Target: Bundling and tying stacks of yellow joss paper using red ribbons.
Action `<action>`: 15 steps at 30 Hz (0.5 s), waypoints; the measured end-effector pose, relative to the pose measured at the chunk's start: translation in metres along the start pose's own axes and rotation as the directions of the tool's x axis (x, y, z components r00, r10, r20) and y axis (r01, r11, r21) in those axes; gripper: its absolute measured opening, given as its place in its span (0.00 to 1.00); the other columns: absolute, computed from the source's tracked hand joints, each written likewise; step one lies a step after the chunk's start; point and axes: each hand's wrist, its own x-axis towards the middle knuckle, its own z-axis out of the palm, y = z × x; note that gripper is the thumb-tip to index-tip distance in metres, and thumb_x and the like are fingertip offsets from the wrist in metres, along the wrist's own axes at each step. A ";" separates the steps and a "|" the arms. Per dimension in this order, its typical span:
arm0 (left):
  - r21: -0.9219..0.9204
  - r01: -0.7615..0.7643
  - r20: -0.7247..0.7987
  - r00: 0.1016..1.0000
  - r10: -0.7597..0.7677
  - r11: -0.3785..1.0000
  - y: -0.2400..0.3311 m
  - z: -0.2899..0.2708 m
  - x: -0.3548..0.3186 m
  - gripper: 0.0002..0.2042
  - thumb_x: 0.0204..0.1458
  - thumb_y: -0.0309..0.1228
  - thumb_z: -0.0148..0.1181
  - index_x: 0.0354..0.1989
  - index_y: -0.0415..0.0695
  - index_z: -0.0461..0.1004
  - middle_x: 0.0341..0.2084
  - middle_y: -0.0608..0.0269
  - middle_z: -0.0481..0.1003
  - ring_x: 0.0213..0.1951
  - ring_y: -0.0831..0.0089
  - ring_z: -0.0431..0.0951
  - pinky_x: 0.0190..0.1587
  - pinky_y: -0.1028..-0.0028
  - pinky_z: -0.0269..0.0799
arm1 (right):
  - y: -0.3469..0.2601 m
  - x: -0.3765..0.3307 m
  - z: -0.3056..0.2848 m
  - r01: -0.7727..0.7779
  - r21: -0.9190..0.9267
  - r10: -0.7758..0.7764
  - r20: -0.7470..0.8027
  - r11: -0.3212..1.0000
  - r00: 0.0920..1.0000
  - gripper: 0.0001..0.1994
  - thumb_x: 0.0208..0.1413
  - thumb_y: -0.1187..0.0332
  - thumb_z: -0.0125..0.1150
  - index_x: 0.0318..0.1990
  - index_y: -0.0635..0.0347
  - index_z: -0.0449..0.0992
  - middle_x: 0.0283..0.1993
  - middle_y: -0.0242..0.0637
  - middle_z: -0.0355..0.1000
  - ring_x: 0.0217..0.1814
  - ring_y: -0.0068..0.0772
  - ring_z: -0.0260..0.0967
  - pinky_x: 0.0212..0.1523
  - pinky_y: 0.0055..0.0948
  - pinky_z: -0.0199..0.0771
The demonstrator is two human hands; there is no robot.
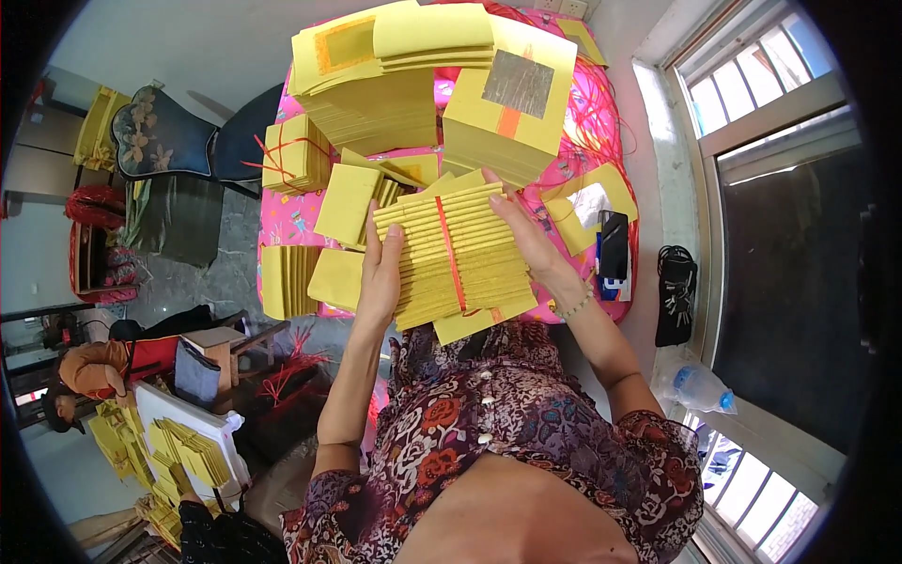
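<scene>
A thick bundle of folded yellow paper (pixel 423 254) is between my two hands, its layered folds facing up and a red band running across its middle. My left hand (pixel 380 273) grips the bundle's left side, thumb along the edge. On the opposite side, my right hand (pixel 528 235) is closed round the upper right corner. Under the bundle's near end a loose yellow sheet (pixel 470 324) shows. Just beyond it lie more folded yellow packets (pixel 348 202), partly covered by the bundle.
Tall stacks of yellow paper (pixel 371 108) stand at the back of the pink-covered table (pixel 282 218). Left of them is a red-tied packet (pixel 299 155). Red strings (pixel 601 122) trail at the right, near a phone (pixel 613 244). A plastic bottle (pixel 700 387) sits by the window. Another person (pixel 94 371) is at lower left.
</scene>
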 end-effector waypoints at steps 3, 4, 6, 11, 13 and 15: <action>0.019 -0.013 0.054 0.998 0.012 1.000 0.001 -0.007 0.004 0.34 0.69 0.44 0.43 0.75 0.40 0.38 0.70 0.49 0.53 0.70 0.65 0.54 0.70 0.70 0.49 | 0.000 0.003 0.000 0.001 -0.024 -0.001 -0.004 1.000 1.000 0.34 0.69 0.53 0.43 0.75 0.63 0.43 0.79 0.40 0.42 0.80 0.32 0.37 0.76 0.31 0.37; 0.081 -0.026 0.011 1.000 0.026 0.996 -0.002 -0.010 0.008 0.34 0.68 0.45 0.45 0.75 0.42 0.41 0.69 0.49 0.55 0.69 0.65 0.56 0.69 0.69 0.51 | 0.000 0.005 -0.001 -0.020 -0.025 0.019 -0.023 0.999 1.000 0.34 0.69 0.53 0.43 0.75 0.63 0.43 0.79 0.41 0.41 0.80 0.33 0.36 0.76 0.31 0.36; 0.143 -0.039 -0.021 0.999 0.042 0.989 0.006 -0.016 0.019 0.34 0.67 0.47 0.46 0.75 0.43 0.44 0.68 0.49 0.56 0.68 0.65 0.59 0.68 0.69 0.54 | -0.002 0.005 -0.003 -0.037 -0.026 0.035 -0.053 0.999 0.998 0.35 0.69 0.52 0.42 0.75 0.63 0.43 0.79 0.41 0.40 0.80 0.33 0.35 0.76 0.31 0.36; -0.037 -0.021 0.103 0.994 0.024 0.999 0.004 -0.007 0.019 0.33 0.68 0.46 0.44 0.75 0.41 0.44 0.73 0.51 0.48 0.72 0.66 0.51 0.70 0.69 0.48 | -0.003 0.004 0.003 0.017 -0.047 -0.016 0.018 0.999 1.000 0.38 0.68 0.49 0.46 0.76 0.60 0.40 0.78 0.46 0.40 0.81 0.38 0.34 0.76 0.33 0.36; -0.048 -0.031 0.117 0.992 0.036 0.998 -0.002 -0.009 0.021 0.33 0.68 0.46 0.44 0.75 0.42 0.44 0.73 0.52 0.48 0.72 0.66 0.51 0.71 0.69 0.48 | -0.009 0.000 0.006 0.020 -0.048 -0.018 0.028 0.999 0.999 0.36 0.69 0.50 0.44 0.75 0.61 0.43 0.78 0.47 0.40 0.81 0.37 0.34 0.76 0.34 0.36; -0.057 -0.039 0.137 0.990 0.047 0.998 -0.003 -0.007 0.021 0.33 0.68 0.47 0.43 0.74 0.42 0.45 0.73 0.54 0.48 0.72 0.66 0.51 0.71 0.69 0.47 | -0.009 -0.001 0.006 0.024 -0.048 -0.022 0.033 0.999 0.999 0.34 0.69 0.52 0.43 0.75 0.62 0.45 0.78 0.48 0.41 0.81 0.36 0.35 0.76 0.34 0.35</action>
